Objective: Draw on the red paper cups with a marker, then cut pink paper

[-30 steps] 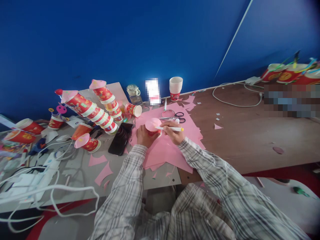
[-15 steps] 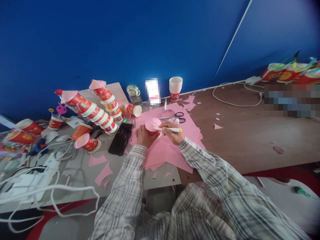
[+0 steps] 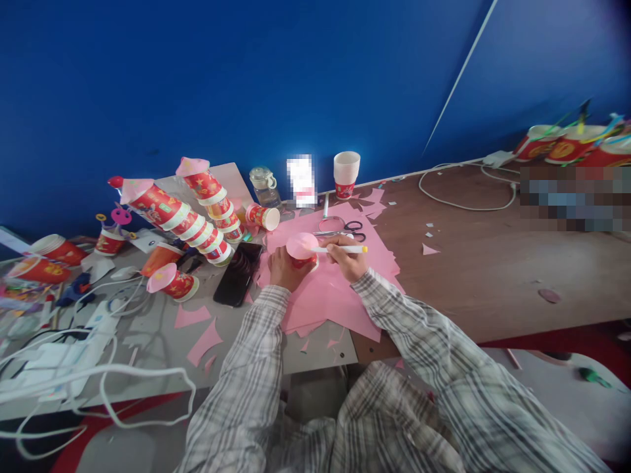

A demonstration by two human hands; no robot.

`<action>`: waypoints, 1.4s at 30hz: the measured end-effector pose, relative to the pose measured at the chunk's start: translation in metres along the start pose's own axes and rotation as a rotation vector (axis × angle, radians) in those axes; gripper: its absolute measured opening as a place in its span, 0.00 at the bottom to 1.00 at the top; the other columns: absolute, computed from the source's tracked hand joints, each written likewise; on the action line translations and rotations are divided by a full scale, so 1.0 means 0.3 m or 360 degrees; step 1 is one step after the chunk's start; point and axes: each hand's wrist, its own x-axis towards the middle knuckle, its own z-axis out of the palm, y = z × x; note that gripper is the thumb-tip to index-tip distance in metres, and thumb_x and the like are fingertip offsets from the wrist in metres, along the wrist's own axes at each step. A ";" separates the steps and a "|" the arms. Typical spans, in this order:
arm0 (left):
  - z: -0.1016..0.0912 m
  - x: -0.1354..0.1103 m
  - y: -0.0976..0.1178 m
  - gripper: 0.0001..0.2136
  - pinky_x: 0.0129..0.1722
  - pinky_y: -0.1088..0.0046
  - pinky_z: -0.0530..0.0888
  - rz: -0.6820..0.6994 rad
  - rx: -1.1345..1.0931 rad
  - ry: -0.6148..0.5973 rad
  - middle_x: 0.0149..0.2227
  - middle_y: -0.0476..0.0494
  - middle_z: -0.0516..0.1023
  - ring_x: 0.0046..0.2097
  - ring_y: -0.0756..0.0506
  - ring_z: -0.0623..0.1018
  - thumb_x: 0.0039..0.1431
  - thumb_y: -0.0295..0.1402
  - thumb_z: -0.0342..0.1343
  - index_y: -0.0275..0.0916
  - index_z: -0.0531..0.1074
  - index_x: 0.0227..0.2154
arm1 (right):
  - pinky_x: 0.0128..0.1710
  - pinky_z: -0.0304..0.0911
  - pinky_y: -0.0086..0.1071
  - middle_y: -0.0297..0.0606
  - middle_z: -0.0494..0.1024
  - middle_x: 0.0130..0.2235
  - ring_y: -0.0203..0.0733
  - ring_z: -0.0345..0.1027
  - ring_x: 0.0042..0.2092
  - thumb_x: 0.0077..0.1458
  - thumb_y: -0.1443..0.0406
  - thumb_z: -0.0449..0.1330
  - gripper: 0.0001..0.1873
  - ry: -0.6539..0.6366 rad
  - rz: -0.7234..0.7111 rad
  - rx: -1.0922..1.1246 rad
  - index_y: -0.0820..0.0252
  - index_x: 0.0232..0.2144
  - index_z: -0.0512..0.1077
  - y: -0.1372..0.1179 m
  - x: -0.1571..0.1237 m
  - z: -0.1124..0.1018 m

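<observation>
My left hand (image 3: 288,269) is closed around a red paper cup (image 3: 302,263), which has a round pink paper piece (image 3: 302,246) on top. Between the fingers of my right hand (image 3: 349,257) is a white marker (image 3: 345,249) with a yellow end, lying nearly level. Its other end points left at the edge of the pink piece; whether it touches I cannot tell. Beneath both hands are stacked pink paper sheets (image 3: 335,302). Scissors (image 3: 353,230) with dark handles lie on the sheets just behind my right hand.
Stacked red cups (image 3: 182,220) with pink tops lean at the left. A black phone (image 3: 238,274) lies beside my left hand. White cables (image 3: 98,374) sprawl at the front left. A glass bottle (image 3: 265,187) and a white-and-red cup stack (image 3: 346,174) stand by the blue wall.
My right hand has shifted slightly right with the marker, drawing its tip back toward the edge of the pink piece. My left hand and the cup have stayed in place.
</observation>
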 end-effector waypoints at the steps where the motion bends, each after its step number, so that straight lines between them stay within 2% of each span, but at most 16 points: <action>1: 0.000 0.000 0.000 0.30 0.42 0.61 0.66 0.0001 -0.0001 -0.0004 0.35 0.40 0.69 0.40 0.40 0.71 0.32 0.50 0.59 0.36 0.62 0.37 | 0.21 0.54 0.25 0.28 0.64 0.16 0.28 0.57 0.18 0.48 0.62 0.54 0.11 0.0007 -0.0003 -0.0007 0.66 0.28 0.72 0.002 0.000 0.000; 10: 0.004 0.002 -0.004 0.32 0.42 0.61 0.66 -0.0006 -0.0017 -0.0027 0.36 0.39 0.69 0.41 0.40 0.71 0.32 0.50 0.60 0.35 0.61 0.39 | 0.22 0.54 0.26 0.29 0.65 0.16 0.29 0.57 0.19 0.50 0.62 0.53 0.11 0.0005 -0.0022 -0.0059 0.65 0.27 0.71 0.012 0.000 0.001; 20: -0.003 0.002 0.001 0.31 0.43 0.60 0.65 -0.0004 -0.0034 -0.0041 0.36 0.38 0.69 0.42 0.40 0.71 0.33 0.50 0.59 0.35 0.61 0.39 | 0.22 0.53 0.25 0.28 0.63 0.16 0.29 0.56 0.20 0.51 0.62 0.52 0.12 0.0113 0.0004 -0.0124 0.65 0.27 0.71 0.011 0.007 -0.004; 31: 0.007 0.001 -0.007 0.31 0.43 0.61 0.65 -0.0019 -0.0033 -0.0036 0.37 0.39 0.69 0.42 0.40 0.70 0.33 0.50 0.59 0.36 0.61 0.39 | 0.21 0.54 0.26 0.28 0.63 0.15 0.29 0.57 0.19 0.50 0.62 0.53 0.11 -0.0037 -0.0007 -0.0019 0.65 0.27 0.71 0.008 -0.005 0.004; 37: 0.000 0.000 -0.005 0.31 0.44 0.61 0.65 -0.0005 -0.0058 -0.0066 0.37 0.38 0.68 0.43 0.40 0.70 0.34 0.49 0.59 0.36 0.60 0.40 | 0.20 0.51 0.25 0.29 0.65 0.17 0.28 0.56 0.19 0.50 0.59 0.54 0.13 0.0130 0.0034 0.0092 0.65 0.29 0.71 0.013 0.001 -0.004; 42: -0.010 0.002 -0.001 0.36 0.45 0.59 0.65 -0.0008 -0.0079 -0.0111 0.39 0.38 0.68 0.44 0.39 0.70 0.30 0.49 0.61 0.36 0.59 0.43 | 0.20 0.50 0.24 0.29 0.64 0.17 0.28 0.55 0.19 0.48 0.58 0.55 0.13 0.0178 0.0052 0.0154 0.65 0.30 0.70 0.009 0.002 -0.002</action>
